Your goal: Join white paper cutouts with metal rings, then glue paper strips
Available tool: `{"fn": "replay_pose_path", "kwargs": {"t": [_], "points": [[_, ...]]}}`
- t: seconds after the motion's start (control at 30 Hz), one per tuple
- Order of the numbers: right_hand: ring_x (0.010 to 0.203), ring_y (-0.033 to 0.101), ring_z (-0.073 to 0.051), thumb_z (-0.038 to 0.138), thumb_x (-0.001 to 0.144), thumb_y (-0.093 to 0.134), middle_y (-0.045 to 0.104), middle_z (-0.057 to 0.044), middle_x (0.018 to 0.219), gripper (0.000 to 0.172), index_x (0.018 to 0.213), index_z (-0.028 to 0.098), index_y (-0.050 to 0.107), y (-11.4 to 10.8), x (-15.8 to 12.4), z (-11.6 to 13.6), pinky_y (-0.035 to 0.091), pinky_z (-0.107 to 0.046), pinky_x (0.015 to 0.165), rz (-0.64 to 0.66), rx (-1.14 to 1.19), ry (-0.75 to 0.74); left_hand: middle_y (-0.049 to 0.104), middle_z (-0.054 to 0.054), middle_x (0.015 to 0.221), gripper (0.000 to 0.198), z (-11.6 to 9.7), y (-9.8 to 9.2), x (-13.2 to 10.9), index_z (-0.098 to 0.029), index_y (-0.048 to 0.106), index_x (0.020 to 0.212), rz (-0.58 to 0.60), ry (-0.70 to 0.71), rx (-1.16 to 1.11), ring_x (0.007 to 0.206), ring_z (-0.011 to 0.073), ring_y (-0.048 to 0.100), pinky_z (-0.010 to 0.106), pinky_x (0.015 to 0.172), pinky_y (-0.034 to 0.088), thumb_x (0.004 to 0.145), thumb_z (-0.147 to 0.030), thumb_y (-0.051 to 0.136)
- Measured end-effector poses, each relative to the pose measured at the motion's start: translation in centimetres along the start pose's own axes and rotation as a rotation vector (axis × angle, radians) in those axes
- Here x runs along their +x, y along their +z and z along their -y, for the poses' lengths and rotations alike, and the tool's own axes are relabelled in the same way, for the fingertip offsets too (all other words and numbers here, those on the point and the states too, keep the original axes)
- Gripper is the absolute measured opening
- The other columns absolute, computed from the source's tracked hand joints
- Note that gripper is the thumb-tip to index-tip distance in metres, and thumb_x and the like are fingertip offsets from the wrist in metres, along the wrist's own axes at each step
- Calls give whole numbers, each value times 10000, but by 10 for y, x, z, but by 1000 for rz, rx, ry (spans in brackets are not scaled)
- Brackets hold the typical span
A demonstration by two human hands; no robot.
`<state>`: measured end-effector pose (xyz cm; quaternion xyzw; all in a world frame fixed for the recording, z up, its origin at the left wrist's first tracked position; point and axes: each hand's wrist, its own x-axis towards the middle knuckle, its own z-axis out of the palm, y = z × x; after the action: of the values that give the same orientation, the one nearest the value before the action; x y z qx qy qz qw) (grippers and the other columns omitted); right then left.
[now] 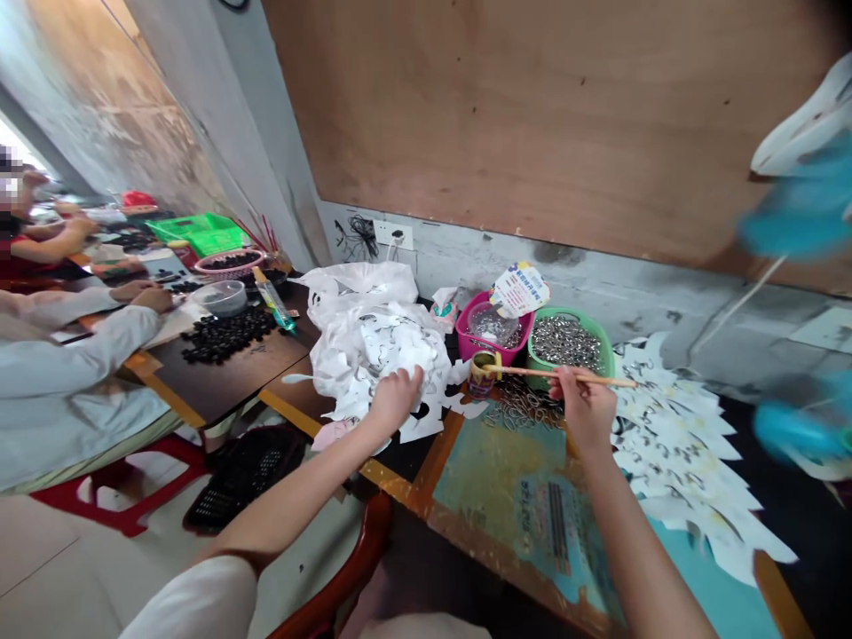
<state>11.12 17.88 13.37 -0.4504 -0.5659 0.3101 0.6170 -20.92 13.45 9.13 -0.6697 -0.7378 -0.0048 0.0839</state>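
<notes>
My right hand [586, 404] pinches a thin wooden stick [532, 373] held nearly level. The stick's left end is at the mouth of a small open tin [482, 374]. My left hand [398, 397] is closed, with its fingers bent down at a heap of white paper cutouts [399, 342]; what its fingertips hold, if anything, is hidden. The heap lies on a crumpled white plastic bag [326, 297]. Small metal rings [523, 406] lie loose between the tin and my right hand. Rows of white cutouts bearing small metal pieces [685, 461] overlap to the right.
Behind the tin stand a pink basket [464, 342] and a green basket [605, 342] of metal parts. A stained teal board [493, 479] lies before me. On the left table are black pieces [230, 335] and a co-worker's sleeve [126, 333]. A blurred blue fan [799, 222] is at right.
</notes>
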Motion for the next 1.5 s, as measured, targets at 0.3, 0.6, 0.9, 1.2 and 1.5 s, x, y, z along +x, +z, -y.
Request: {"fn": "replay_pose_path", "kwargs": {"t": [0.3,0.6,0.9,1.2,1.5], "points": [[509,620,-132,543,857,652,664,-21,637,410,891,138,706,-4,0,-2,504,-230,475,-10,-21,-44,553,232,1254,680,-17,10,-32,-141,509,1355,1,166,52,1200,422,484,575,1048,292,759,-367,749],[510,659,-166,548,909,564,688,-32,626,413,904,154,689,2,9,2,541,-268,515,25,-176,-147,449,275,1406,514,-30,16,13,-181,403,1452,-34,4,-5,1108,369,579,471,884,444,959,-298,492],[637,656,-161,466,950,572,667,-29,693,370,857,129,690,59,37,0,531,-286,651,313,-416,-295,490,201,1436,369,-52,33,-53,-245,655,1237,-3,270,-59,1196,324,580,448,984,445,906,-118,554],[556,655,-154,513,966,490,668,-33,640,422,872,145,672,36,35,10,531,-258,554,141,-330,-244,518,226,1397,400,-41,34,-91,-147,615,1254,-77,349,-136,1262,355,528,490,1046,443,862,-214,657],[372,496,-73,526,756,760,594,33,506,400,721,143,649,-37,0,3,448,-186,380,-251,274,113,707,163,1074,396,-40,38,-106,-140,623,1199,-231,396,-294,986,249,691,379,851,578,922,-31,361]]}}
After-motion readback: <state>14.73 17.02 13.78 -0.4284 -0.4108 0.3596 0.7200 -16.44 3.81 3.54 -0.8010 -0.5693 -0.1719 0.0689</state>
